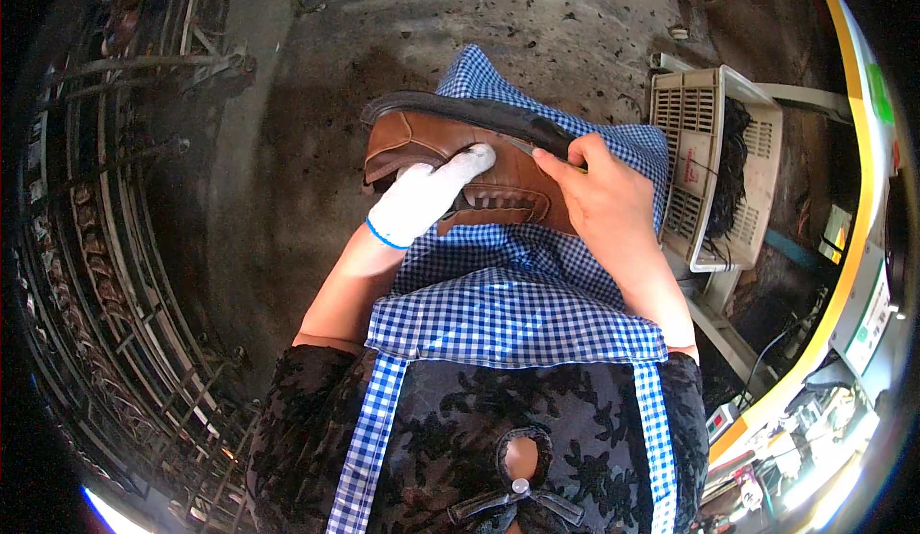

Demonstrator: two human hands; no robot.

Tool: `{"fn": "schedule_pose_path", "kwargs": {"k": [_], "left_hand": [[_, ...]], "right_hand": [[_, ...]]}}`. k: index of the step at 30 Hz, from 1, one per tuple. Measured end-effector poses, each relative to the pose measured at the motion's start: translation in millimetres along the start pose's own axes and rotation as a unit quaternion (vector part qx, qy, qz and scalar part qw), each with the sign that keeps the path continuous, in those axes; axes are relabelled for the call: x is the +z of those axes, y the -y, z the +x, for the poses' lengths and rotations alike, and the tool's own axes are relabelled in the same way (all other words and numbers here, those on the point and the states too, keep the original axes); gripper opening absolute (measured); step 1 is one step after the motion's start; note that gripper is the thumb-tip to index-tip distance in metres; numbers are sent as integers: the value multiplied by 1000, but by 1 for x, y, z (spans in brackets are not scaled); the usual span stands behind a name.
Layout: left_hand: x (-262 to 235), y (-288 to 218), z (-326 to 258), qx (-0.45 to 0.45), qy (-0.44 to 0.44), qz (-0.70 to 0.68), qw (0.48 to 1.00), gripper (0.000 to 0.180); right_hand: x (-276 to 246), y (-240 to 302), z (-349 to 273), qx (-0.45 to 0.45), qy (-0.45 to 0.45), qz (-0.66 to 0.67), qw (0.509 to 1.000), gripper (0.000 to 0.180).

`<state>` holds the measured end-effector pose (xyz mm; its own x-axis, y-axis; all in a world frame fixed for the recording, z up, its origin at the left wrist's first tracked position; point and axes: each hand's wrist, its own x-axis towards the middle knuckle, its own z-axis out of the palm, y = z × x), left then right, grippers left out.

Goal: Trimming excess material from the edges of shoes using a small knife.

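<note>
A brown leather shoe (537,178) with a black sole (450,108) lies on its side across my lap, the sole facing away from me. My left hand (422,199), in a white glove with a blue cuff, is closed on the shoe, its fingers partly in the opening and its thumb pressed on the upper. In my bare right hand (599,184) is a thin blade-like tool (517,141), pinched at the seam between upper and sole. Most of that tool is hidden by the fingers. Under the shoe spreads a blue-and-white checked apron (508,309).
On the right stands a white plastic crate (709,247) holding dark strips. A yellow-edged machine or bench (862,141) curves along the far right. Metal racks (115,275) with shoes line the left side. Dark scraps are scattered over the concrete floor (383,17).
</note>
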<state>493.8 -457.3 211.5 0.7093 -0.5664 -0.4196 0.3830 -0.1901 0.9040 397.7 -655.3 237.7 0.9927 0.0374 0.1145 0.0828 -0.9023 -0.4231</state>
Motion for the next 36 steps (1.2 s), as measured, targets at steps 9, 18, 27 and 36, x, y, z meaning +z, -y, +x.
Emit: {"fn": "schedule_pose_path", "kwargs": {"k": [9,18,27,36], "left_hand": [[0,2,0,-29,-2,-41,999,32],[-4,9,2,-38,1,-37,999,33],[-2,6,0,-24,-6,-69,997,32],[-1,-5,0,-57,9,-56,997,32]], "right_hand": [[0,-1,-4,13,11,-5,1000,32],[3,-2,-3,16,15,9,1000,33],[1,-4,-2,27,9,42,999,29],[13,-3,10,24,-43,33,998,29]]}}
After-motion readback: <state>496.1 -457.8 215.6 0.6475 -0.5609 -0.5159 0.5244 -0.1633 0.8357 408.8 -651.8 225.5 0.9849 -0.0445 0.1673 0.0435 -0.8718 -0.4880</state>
